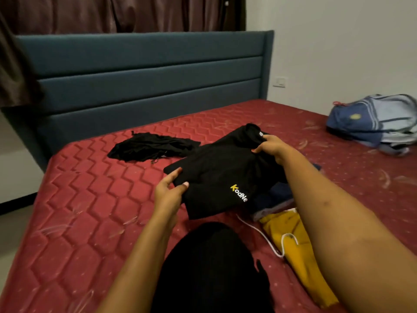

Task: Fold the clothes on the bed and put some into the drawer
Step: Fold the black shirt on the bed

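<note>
A black T-shirt (pixel 216 170) with a yellow and white logo lies partly folded on the red mattress (pixel 90 199). My left hand (pixel 169 190) pinches its near left edge between thumb and fingers. My right hand (pixel 273 146) grips the far right part near the collar. Under the shirt's right side lie a dark navy garment (pixel 276 195) and a yellow garment (pixel 297 247) with a white drawstring. A crumpled black garment (pixel 151 146) lies farther back on the left. Another black cloth (pixel 209 267) sits in front of me, between my arms.
A blue backpack (pixel 374 120) rests on the mattress at the far right. The teal padded headboard (pixel 144 71) stands behind, with dark curtains (pixel 112 14) above it. A white wall with a socket (pixel 279 82) is on the right. Floor shows at the left.
</note>
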`<state>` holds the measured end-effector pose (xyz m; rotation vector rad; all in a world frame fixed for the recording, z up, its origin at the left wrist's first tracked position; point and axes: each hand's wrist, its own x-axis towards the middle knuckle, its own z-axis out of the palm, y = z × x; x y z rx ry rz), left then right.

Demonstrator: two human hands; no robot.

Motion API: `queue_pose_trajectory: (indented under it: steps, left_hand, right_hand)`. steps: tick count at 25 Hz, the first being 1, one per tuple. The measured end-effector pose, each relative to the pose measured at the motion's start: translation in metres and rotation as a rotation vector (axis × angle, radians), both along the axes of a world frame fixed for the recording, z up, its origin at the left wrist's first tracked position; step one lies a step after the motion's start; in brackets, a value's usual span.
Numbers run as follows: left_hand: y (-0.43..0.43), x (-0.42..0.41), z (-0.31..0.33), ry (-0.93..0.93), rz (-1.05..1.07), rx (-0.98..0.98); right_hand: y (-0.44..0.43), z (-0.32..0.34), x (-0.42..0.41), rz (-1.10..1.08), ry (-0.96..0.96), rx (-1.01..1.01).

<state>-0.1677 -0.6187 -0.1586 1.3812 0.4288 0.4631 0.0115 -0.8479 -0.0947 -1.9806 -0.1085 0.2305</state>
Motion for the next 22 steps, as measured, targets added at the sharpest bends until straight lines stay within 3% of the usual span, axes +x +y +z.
queue_pose_trajectory:
  steps: [2, 5, 10, 15, 19, 22]
  left_hand:
    - [-0.052, 0.013, 0.004, -0.003, -0.121, -0.004]
    - [-0.136, 0.004, -0.006, 0.042, -0.463, 0.013]
    - [-0.258, -0.056, -0.050, 0.303, -0.908, 0.151]
    - [-0.310, -0.104, -0.105, 0.358, -1.003, 0.418]
    - [-0.308, -0.114, -0.130, 0.368, -1.110, 0.507]
    - [-0.304, -0.104, -0.131, 0.312, -1.055, 0.445]
  right_hand:
    - [-0.062, 0.006, 0.003, -0.056, -0.026, -0.115]
    - [-0.158, 0.009, -0.011, -0.114, -0.059, -0.319]
    - [-0.293, -0.027, -0.085, -0.190, 0.036, -0.576]
    - [-0.356, -0.095, -0.149, -0.350, 0.181, -0.594]
    - [-0.355, -0.146, -0.165, -0.432, 0.164, -0.585]
    - [-0.351, -0.150, -0.164, -0.514, 0.085, -0.550]
